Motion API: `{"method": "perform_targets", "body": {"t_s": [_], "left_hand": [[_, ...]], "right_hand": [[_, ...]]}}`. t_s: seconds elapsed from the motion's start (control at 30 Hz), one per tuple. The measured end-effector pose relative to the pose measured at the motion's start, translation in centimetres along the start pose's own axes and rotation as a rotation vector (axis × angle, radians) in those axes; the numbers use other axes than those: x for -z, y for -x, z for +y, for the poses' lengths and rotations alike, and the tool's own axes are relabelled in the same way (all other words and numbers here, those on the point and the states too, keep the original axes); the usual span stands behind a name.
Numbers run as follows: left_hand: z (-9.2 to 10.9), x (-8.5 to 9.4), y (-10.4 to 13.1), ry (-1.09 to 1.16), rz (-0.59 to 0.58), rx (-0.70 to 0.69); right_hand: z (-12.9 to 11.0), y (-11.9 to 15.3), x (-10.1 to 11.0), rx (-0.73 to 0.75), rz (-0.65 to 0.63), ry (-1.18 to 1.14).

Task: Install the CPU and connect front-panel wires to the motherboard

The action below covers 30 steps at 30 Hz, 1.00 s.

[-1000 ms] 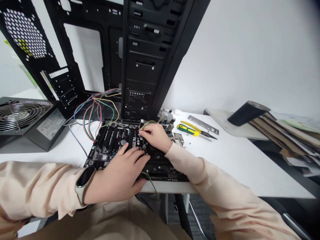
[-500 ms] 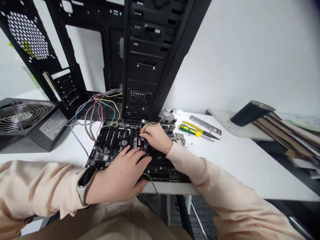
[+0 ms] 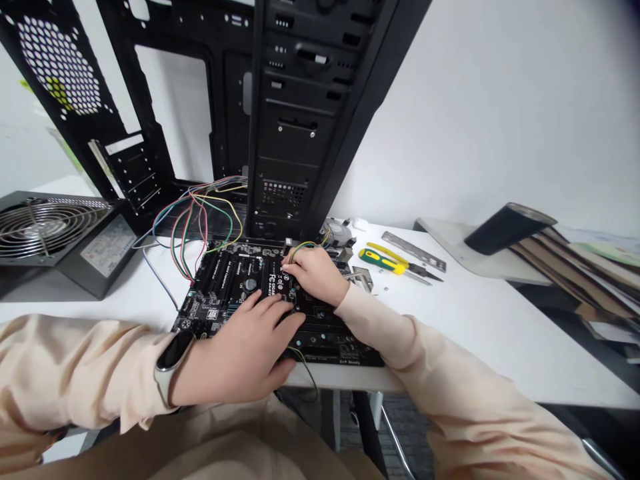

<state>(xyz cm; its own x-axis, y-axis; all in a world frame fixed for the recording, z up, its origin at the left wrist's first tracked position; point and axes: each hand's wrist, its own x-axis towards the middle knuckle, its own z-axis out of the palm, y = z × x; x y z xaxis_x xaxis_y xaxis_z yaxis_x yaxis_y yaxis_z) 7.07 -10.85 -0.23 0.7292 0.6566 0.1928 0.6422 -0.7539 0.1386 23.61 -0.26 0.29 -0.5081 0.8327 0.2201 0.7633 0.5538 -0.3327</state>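
A black motherboard (image 3: 215, 287) lies on the white table near its front edge. My left hand (image 3: 250, 347) rests on the board's near part, its fingers spread and holding nothing. Farther back on the board, my right hand (image 3: 320, 277) is closed, thumb and index finger pinched on thin yellow and green wires (image 3: 305, 245). The wires' tips are hidden by the fingers. Another thin wire (image 3: 307, 370) comes out beside my left hand and hangs over the table edge. Colored wires (image 3: 187, 227) run from the black computer case (image 3: 295, 153) to the board's left side.
A power supply (image 3: 107, 257) with a fan grille sits at the left. Right of the board lie a green and yellow screwdriver (image 3: 383, 261), yellow-handled pliers (image 3: 425, 272), a metal plate (image 3: 414, 251) and a cooler (image 3: 336, 231). A dark cylinder (image 3: 507, 229) and stacked folders (image 3: 565, 273) are farther right.
The view has shifted slightly, so the scene sits a little farther right. Both hands keep nearly the same places on the board.
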Motion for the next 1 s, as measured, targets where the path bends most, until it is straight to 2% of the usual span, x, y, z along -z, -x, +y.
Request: {"method": "perform_targets", "body": {"t_s": [0.37, 0.67, 0.77, 0.87, 0.93, 1.0], "left_hand": [[0.1, -0.1, 0.1, 0.006, 0.011, 0.001], [0.0, 0.0, 0.0, 0.019, -0.012, 0.004], [-0.1, 0.0, 0.0, 0.025, 0.001, -0.009], [-0.1, 0.1, 0.1, 0.029, 0.017, -0.021], [-0.1, 0.2, 0.1, 0.031, 0.023, -0.026], [0.0, 0.3, 0.0, 0.034, 0.026, -0.026]], "right_hand": [[-0.2, 0.0, 0.2, -0.013, 0.012, -0.017], [-0.7, 0.1, 0.5, -0.058, 0.157, -0.200], [-0.5, 0.4, 2.1, -0.186, 0.188, -0.262], [0.9, 0.9, 5.1, -0.323, 0.222, -0.403], [2.7, 1.5, 7.2, -0.377, 0.322, -0.470], [4.9, 2.0, 8.7, -0.433, 0.469, -0.340]]}}
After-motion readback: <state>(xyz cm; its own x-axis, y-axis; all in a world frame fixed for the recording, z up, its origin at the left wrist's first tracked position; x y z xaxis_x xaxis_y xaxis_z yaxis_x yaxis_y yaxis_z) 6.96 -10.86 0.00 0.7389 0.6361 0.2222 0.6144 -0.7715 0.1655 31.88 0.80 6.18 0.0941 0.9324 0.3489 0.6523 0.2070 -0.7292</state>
